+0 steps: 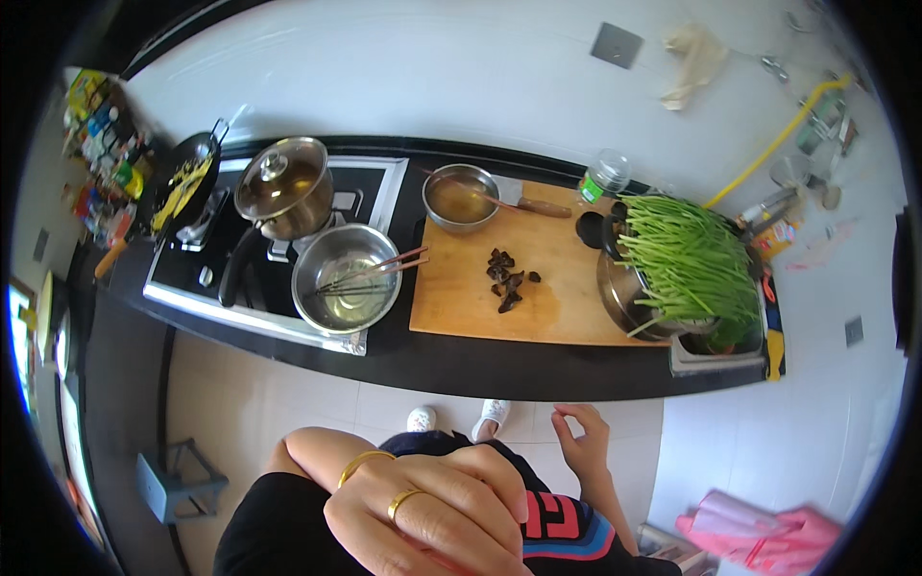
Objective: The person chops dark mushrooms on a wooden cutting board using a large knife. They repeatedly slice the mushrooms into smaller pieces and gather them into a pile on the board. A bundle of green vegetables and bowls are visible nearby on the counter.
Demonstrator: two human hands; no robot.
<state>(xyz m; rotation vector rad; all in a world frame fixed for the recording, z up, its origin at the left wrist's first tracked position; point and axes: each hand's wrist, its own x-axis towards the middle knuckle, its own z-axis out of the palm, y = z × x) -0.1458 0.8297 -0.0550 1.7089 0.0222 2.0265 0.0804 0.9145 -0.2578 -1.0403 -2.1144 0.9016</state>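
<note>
My left hand (432, 509) is raised close in front of me, its fingers curled shut, with a gold ring and bracelet on it. What the fingers hold, if anything, is hidden. Lower down at my right side, my right hand (583, 444) hangs off the counter's front edge, fingers loosely bent and apart, with nothing seen in them. Neither hand touches the counter. On the wooden cutting board (451, 307) lie dark pieces of wood ear mushroom (509, 280) and a wooden-handled knife (545, 207). A metal bowl (305, 288) with chopsticks (411, 255) and clear liquid stands left of the board.
A lidded steel pot (307, 206) and a black wok (154, 206) with yellow food sit on the stove (254, 322). A smaller bowl (463, 226) and a jar (608, 173) stand behind. Long green chives (687, 254) heap at right. A stool (178, 480) stands below left.
</note>
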